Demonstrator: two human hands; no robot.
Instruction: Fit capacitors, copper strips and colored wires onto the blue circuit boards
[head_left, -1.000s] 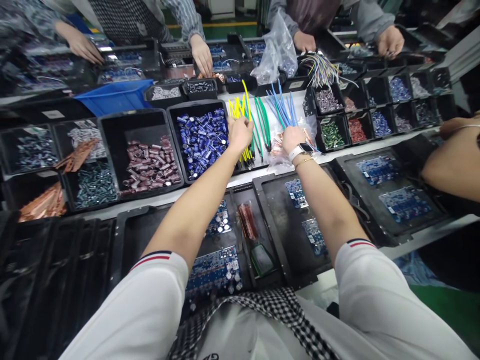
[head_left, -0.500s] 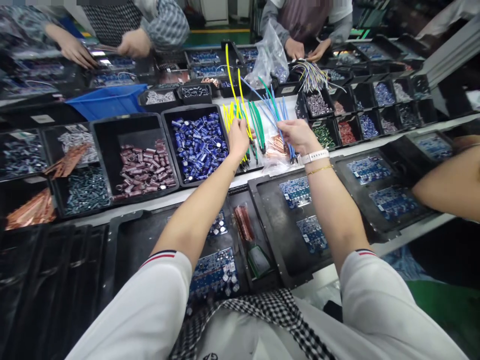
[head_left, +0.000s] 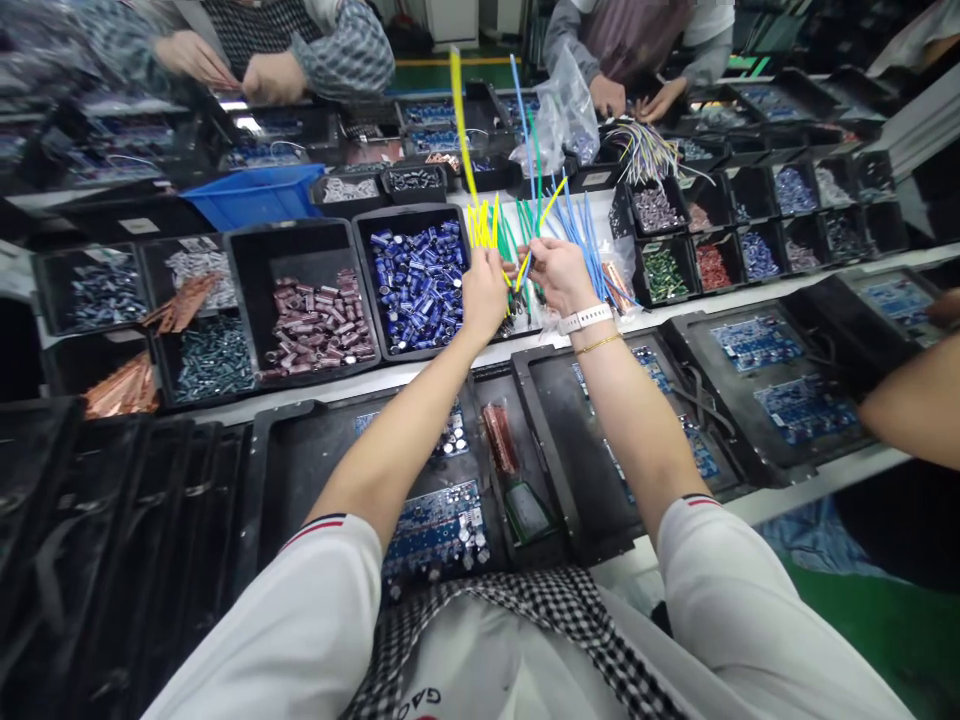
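My left hand (head_left: 486, 290) is closed on a yellow wire (head_left: 463, 130) that stands up tall above it, beside a bunch of short-looking yellow wires (head_left: 484, 222). Close to its right, my right hand (head_left: 556, 270) pinches a few wires: a blue wire (head_left: 523, 125), a green wire (head_left: 538, 170) and a yellow one. More blue wires (head_left: 589, 235) lie just right of that hand, on the white surface. Green wires (head_left: 504, 238) show between the hands. The fingertips are partly hidden among the wires.
Left of the wires are bins of blue capacitors (head_left: 420, 285) and brown capacitors (head_left: 322, 320). Black trays (head_left: 540, 375) with circuit boards lie under my forearms. Small part bins (head_left: 667, 275) stand at right. Other people's hands work across the bench; another person's arm (head_left: 915, 400) reaches in at right.
My right hand has moved left, away from the blue bunch and closer to my left hand, with wires upright in it. The whole view has shifted slightly.
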